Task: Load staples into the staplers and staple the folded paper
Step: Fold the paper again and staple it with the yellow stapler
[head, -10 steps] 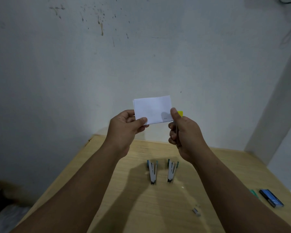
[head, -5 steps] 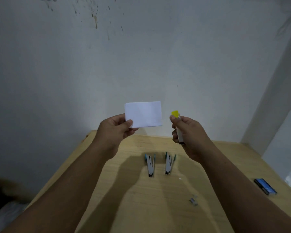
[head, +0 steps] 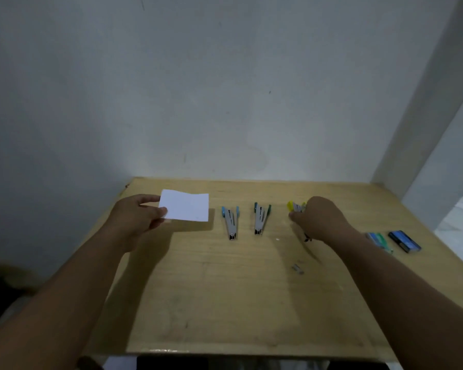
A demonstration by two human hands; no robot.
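Lowered since before: left hand (head: 138,218) pinching folded paper (head: 185,205) near worktop (head: 225,303) far-left corner; right hand (head: 320,218) gripping yellow stapler (head: 294,206), probably setting down after stapling.

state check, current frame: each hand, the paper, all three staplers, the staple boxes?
left hand: pinches folded paper, low over table
right hand: grips yellow stapler at table level
blue stapler: lying free
green stapler: lying free
staple boxes: lying at right edge; whether open, cannot tell
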